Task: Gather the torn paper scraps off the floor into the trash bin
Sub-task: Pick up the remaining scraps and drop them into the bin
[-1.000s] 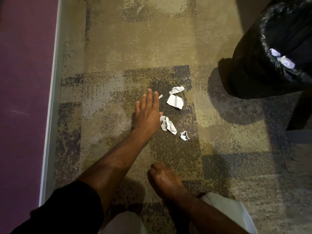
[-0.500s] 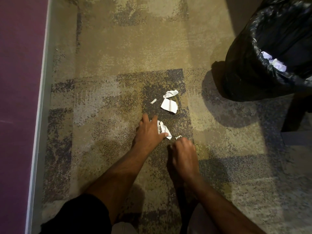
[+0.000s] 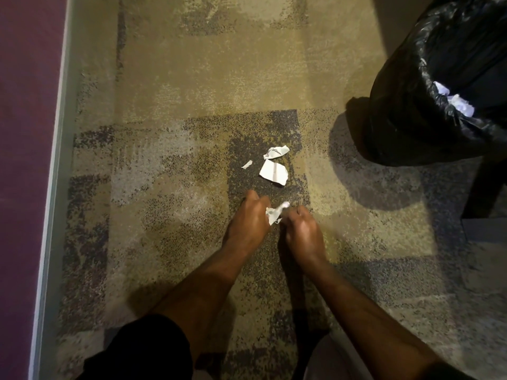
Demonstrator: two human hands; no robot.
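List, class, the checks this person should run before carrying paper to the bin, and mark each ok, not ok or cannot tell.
1. Left hand grips crumpled scrap: ok.
2. Right hand holds a scrap: cannot tell; closed beside it.
3. Floor free of paper: not ok; flat scrap, curled scrap and sliver remain.
4. Bin open, within view: ok.
5. Path to bin free: ok.

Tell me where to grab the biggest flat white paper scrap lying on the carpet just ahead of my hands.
Take the flat white torn paper scrap by its ragged near-right edge, which looks slightly curled off the patterned carpet. Come from above and the near side, thumb under the lifted edge. The left hand and right hand are both closed around crumpled white paper, so free some fingers first.
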